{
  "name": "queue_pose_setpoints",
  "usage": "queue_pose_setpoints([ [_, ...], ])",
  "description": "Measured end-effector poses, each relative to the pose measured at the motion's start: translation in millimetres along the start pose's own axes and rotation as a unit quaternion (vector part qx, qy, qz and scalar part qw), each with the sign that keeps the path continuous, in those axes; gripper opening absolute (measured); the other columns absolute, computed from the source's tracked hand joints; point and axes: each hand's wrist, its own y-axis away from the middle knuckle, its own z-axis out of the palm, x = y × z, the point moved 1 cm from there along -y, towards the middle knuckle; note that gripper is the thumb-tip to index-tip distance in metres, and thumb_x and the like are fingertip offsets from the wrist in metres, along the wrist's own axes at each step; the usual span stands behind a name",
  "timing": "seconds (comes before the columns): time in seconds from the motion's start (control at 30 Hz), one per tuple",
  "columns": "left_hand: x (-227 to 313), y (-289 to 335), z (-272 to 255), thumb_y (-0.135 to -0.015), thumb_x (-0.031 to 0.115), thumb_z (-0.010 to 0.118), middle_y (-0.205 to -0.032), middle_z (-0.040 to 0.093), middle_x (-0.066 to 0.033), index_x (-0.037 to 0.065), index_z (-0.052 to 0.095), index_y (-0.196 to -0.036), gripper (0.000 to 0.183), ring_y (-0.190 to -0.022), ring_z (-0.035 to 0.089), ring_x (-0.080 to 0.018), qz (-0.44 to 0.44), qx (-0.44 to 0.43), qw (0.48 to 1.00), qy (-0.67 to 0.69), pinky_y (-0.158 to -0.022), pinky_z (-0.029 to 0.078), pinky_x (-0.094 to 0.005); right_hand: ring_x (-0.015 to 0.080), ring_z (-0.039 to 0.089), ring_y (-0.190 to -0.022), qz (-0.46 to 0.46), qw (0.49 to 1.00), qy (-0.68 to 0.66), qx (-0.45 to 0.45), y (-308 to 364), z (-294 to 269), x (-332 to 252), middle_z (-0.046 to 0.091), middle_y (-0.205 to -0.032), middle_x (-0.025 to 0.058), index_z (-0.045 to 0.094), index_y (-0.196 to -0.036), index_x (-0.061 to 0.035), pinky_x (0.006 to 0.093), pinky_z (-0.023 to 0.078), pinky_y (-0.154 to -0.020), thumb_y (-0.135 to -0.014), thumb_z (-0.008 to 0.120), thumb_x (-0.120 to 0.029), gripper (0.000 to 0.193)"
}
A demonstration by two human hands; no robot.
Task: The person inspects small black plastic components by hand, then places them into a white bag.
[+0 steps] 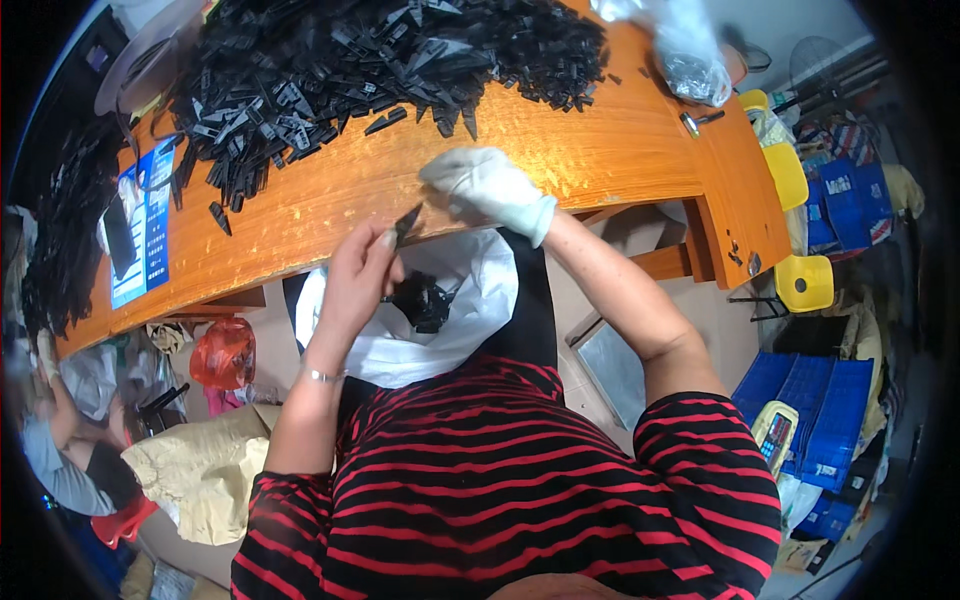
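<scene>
Above an open white bag (pixel 480 325), my bare left hand (pixel 362 275) pinches a small black pointed plastic piece (pixel 407 225) between thumb and fingers. Its tip points up toward the table edge. Inside the bag lie more black pieces (pixel 428 305). My right hand (pixel 485 187), in a white glove, is just over the table's near edge with its fingers curled; whatever they hold, if anything, is hidden. Beyond both hands a large heap of similar black plastic pieces (pixel 350 70) covers the far part of the wooden table (pixel 330 215).
At the left of the table a phone (pixel 118 238) lies on a blue printed sheet (pixel 157 225). A clear plastic bag (pixel 692 65) sits at the far right. Yellow stools (pixel 803 283) and blue crates (pixel 815 400) stand to the right. Another person (pixel 70 450) works at lower left.
</scene>
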Motion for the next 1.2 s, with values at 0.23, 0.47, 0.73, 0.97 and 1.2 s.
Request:
queue_pose_setpoints([
  [0.23,49,-10,0,-0.099,0.025,0.062,-0.079,0.072,-0.0132,0.010,0.068,-0.117,0.024,-0.077,0.068,-0.0394,0.163,0.136,0.886,-0.412,-0.069,0.053,-0.0460,0.0391,0.068,-0.099,-0.033,0.884,0.375,0.279,-20,-98,32,0.070,-0.103,0.0216,0.073,-0.095,-0.0057,0.0449,0.054,-0.085,-0.093,0.056,-0.024,0.025],
  [0.47,49,-121,1,-0.093,0.014,0.066,-0.115,0.059,-0.0171,0.009,0.064,-0.127,0.034,-0.105,0.061,-0.0357,0.288,0.194,0.790,-0.505,-0.086,0.052,-0.0450,0.0381,0.062,-0.117,-0.028,0.810,0.528,0.254,-90,-125,25,0.061,-0.132,0.0206,0.064,-0.132,-0.0110,0.0429,0.050,-0.101,-0.094,0.051,-0.012,0.040],
  [0.73,39,-156,6,-0.091,0.011,0.068,-0.115,0.062,-0.0126,0.006,0.070,-0.113,0.023,-0.104,0.061,-0.0335,0.245,0.189,0.773,-0.554,-0.090,0.052,-0.0422,0.0354,0.068,-0.105,-0.091,0.751,0.629,0.177,-96,-132,44,0.069,-0.111,0.0200,0.069,-0.104,-0.0056,0.0419,0.054,-0.092,-0.092,0.046,-0.010,0.026],
  [0.97,32,-124,3,-0.087,0.000,0.066,-0.106,0.063,-0.0137,0.003,0.067,-0.102,0.016,-0.101,0.060,-0.0347,0.334,0.114,0.785,-0.509,-0.086,0.050,-0.0434,0.0360,0.066,-0.099,-0.163,0.795,0.574,0.115,-46,-117,45,0.069,-0.104,0.0161,0.071,-0.109,-0.0093,0.0434,0.053,-0.088,-0.087,0.064,-0.010,0.024],
  [1.2,21,-99,2,-0.088,-0.007,0.057,-0.104,0.067,-0.0145,0.003,0.066,-0.101,0.019,-0.097,0.065,-0.0359,0.377,0.084,0.867,-0.316,-0.085,0.052,-0.0446,0.0340,0.067,-0.103,-0.125,0.896,0.397,0.153,-19,-107,26,0.071,-0.108,0.0169,0.073,-0.114,-0.0104,0.0398,0.052,-0.092,-0.089,0.066,-0.010,0.026],
])
